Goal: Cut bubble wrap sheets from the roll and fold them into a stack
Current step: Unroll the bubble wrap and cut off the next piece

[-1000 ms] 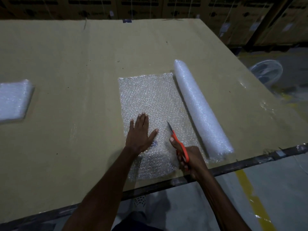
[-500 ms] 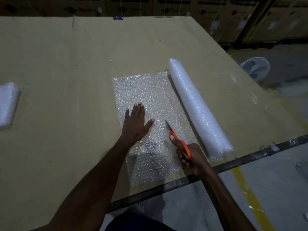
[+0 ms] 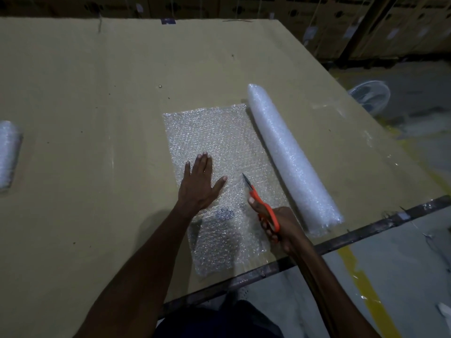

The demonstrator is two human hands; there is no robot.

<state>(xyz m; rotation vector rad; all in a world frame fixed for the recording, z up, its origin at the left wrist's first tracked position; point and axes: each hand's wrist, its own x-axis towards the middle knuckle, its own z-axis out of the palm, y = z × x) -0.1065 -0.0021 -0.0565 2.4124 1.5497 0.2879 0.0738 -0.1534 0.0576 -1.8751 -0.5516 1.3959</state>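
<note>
Bubble wrap sheet point(image 3: 219, 142), clear, lies unrolled flat on the cardboard-topped bench point(image 3: 97, 93), joined on its right to the white bubble wrap roll point(image 3: 290, 157). My left hand point(image 3: 199, 184) presses flat on the sheet, fingers straight. My right hand point(image 3: 280, 225) has its grip curled round orange-handled scissors point(image 3: 262, 203), blades pointing far. Folded bubble wrap stack point(image 3: 8, 154) at far left.

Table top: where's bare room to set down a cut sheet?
Free: brown table between the unrolled sheet and the folded stack, plus the far side. Crowded: near edge, with left hand, right hand, scissors, roll.
</note>
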